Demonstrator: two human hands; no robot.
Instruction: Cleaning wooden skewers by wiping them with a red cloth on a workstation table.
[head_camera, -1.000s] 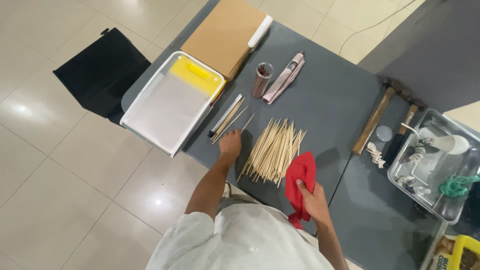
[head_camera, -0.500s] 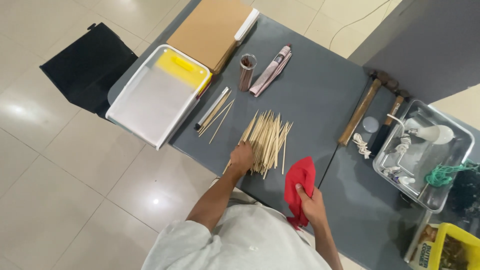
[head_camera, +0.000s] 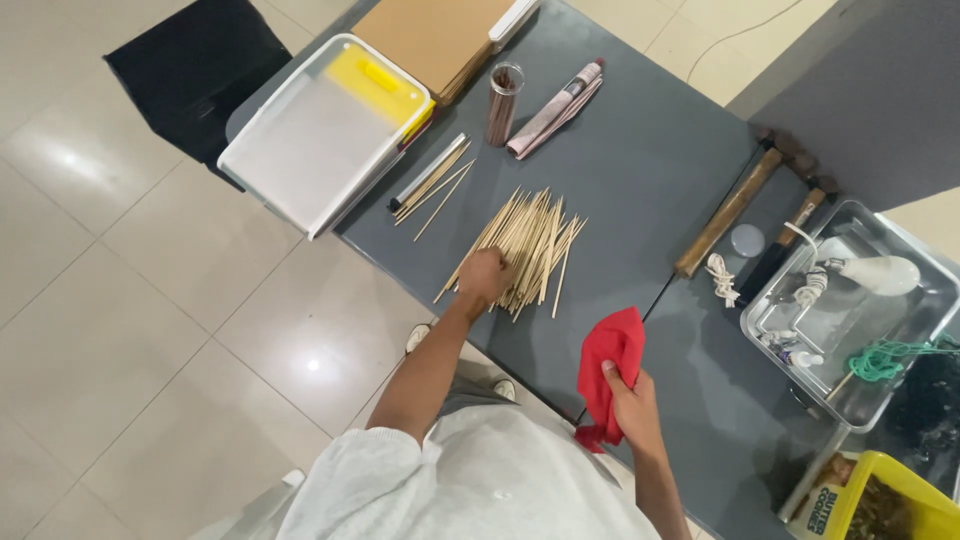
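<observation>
Wooden sticks (head_camera: 525, 245) lay fanned on the grey table (head_camera: 640, 170), left hand (head_camera: 484, 277) closed on their near ends, right hand (head_camera: 630, 400) gripping a red cloth (head_camera: 612, 352) ready for wiping.

I am getting one head-worn view only, looking steeply down from above the person's shoulders onto the grey table (head_camera: 640, 180) and tiled floor (head_camera: 130, 330), fairly far off, taking in both forearms.
</observation>
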